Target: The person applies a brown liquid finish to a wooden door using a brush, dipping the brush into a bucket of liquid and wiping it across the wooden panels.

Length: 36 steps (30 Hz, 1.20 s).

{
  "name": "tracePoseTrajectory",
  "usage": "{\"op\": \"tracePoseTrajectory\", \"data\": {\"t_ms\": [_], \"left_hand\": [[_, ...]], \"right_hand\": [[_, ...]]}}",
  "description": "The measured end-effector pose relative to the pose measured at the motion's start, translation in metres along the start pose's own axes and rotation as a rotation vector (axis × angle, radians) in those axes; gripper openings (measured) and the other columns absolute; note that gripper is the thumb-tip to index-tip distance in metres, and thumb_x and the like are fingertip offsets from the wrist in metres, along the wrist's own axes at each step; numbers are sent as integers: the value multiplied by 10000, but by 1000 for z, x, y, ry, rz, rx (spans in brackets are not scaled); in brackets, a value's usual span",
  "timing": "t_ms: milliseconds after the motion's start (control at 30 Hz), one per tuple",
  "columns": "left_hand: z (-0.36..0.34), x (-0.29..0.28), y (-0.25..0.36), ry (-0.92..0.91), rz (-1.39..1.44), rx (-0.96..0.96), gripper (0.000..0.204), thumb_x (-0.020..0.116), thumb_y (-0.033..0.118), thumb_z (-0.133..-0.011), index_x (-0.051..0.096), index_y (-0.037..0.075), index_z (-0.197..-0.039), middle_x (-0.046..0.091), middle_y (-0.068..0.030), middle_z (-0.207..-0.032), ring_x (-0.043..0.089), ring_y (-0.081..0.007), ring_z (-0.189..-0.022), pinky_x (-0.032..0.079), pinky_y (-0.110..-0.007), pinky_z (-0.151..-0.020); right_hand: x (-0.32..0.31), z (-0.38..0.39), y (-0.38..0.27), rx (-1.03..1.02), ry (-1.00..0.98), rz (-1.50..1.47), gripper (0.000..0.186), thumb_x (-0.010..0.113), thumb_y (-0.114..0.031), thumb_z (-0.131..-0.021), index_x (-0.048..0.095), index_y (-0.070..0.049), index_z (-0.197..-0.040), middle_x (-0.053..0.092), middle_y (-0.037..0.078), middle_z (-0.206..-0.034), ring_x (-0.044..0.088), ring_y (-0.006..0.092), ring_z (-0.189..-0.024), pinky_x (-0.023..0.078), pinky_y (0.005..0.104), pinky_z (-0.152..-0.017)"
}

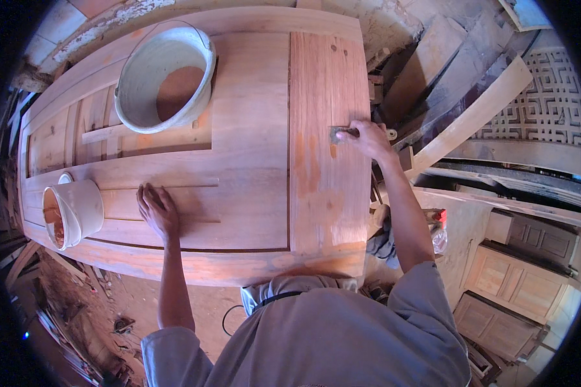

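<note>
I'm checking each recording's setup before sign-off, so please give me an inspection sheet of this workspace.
Surface: wooden panel, lying flat; orange patches on its right-end board.
Job's things: scraper at that board; large bucket with reddish-brown material and small white tub with orange-brown contents, both on the panel.
Clutter: wood pieces near the panel's lower left.
Hands: left hand rests on the panel; right hand grips the scraper.
Cables: thin dark loop beside the waist; cannot tell whether it is one.
Surroundings: slanting plank, lattice panel and panelled wooden pieces, all rightward.
</note>
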<state>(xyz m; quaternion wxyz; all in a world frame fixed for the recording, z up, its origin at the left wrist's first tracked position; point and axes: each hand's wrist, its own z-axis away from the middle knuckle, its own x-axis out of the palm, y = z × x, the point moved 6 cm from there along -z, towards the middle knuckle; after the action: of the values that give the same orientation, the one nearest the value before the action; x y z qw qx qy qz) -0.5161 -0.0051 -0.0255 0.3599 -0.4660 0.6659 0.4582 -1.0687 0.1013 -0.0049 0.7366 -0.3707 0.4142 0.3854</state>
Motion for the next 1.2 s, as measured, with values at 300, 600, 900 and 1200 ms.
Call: {"op": "tracePoseTrajectory", "data": {"t_ms": [300,600,900,1200], "left_hand": [[1,3,-4,5,-22,7,478,514,352,-994,502,15,-1333,487,-213,-1387,446,-383,-1303,342,-500,-1080],[-1,-3,5,1,-12,6,479,505,349,-995,503,5,-1329,475,-222,-1405,430,-388,-1318,327,-500,-1092],[-2,-3,4,1,-24,11,473,509,333,-991,499,3,-1331,476,-224,-1400,437,-390,-1311,333,-507,-1085],[-1,0,1,5,-3,10,473,508,335,-995,496,6,-1335,475,-223,-1402,439,-399,-1308,341,-512,-1079]], "right_hand": [[1,-8,14,91,19,105,629,589,-671,-845,690,-120,-1133,683,178,-1094,625,366,-1103,361,617,-989],[-9,-10,21,146,89,-79,637,591,-673,-846,695,-76,-1042,712,174,-979,670,392,-961,410,592,-949],[-13,-19,-1,97,-62,-11,657,613,-666,-831,692,-44,-1028,710,181,-1005,679,339,-975,510,450,-872],[-14,-31,17,187,-52,123,657,546,-704,-855,704,-105,-1074,697,156,-1120,628,331,-1126,366,578,-994]]}}
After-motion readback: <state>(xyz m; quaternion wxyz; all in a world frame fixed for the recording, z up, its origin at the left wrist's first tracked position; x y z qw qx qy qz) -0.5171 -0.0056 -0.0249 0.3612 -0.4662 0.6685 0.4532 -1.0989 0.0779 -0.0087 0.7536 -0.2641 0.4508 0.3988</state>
